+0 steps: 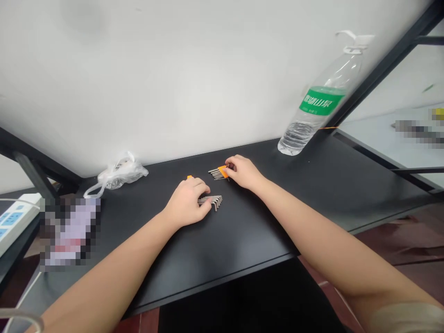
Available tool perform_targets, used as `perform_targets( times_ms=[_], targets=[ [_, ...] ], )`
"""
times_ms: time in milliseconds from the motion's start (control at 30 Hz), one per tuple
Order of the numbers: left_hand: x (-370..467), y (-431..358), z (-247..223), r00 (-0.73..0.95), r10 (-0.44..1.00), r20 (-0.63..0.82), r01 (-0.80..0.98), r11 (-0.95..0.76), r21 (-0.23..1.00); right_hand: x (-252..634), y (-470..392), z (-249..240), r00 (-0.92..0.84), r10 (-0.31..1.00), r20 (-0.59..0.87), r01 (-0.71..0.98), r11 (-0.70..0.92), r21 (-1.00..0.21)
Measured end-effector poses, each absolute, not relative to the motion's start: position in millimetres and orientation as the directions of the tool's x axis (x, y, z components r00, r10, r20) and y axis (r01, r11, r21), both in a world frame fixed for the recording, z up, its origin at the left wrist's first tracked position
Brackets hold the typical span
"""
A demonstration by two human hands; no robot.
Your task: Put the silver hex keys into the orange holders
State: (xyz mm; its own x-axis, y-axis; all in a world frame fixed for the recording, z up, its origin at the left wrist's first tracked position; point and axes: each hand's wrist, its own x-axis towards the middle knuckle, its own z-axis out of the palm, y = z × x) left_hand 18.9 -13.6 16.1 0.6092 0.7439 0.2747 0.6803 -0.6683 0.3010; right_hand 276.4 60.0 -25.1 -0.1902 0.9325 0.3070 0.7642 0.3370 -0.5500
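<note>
The right set of hex keys sits at or just above the table, left of the right hand, its long axis roughly left to right, shafts pointing left; right thumb and forefinger pinch the orange holder at its right end. The left set lies nearer the person, clasped between left hand thumb and fingers, bent ends projecting right
</note>
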Motion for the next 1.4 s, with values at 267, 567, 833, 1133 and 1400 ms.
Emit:
perform_targets(
  times_ms=[267, 567, 833, 1133, 1400],
  targets=[
    [37.6, -1.7, 15.3, 0.517, 0.824, 0.232, 0.800, -0.561, 0.211, 254.7, 40.7, -20.5, -0.269, 0.901, 0.341, 0.744, 0.419, -0.521],
    [57.9, 32.8, 15.5, 0.529, 0.828, 0.188, 0.804, -0.560, 0.200, 251.2, 35.6, -18.5, -0.277, 0.896, 0.348, 0.768, 0.424, -0.481],
    [52.2, 37.5, 14.0, 0.540, 0.826, 0.161, 0.809, -0.562, 0.173, 254.7, 29.4, -10.1, -0.420, 0.854, 0.307, 0.779, 0.513, -0.361],
    [61.6, 26.6, 18.1, 0.591, 0.774, 0.228, 0.798, -0.603, -0.021, 254.1, 29.8, -13.3, -0.431, 0.853, 0.293, 0.792, 0.513, -0.331],
    [69.9, 25.7, 12.6, 0.549, 0.798, 0.250, 0.829, -0.558, -0.041, 258.8, 27.4, -9.5, -0.409, 0.855, 0.318, 0.800, 0.503, -0.326]
  ],
)
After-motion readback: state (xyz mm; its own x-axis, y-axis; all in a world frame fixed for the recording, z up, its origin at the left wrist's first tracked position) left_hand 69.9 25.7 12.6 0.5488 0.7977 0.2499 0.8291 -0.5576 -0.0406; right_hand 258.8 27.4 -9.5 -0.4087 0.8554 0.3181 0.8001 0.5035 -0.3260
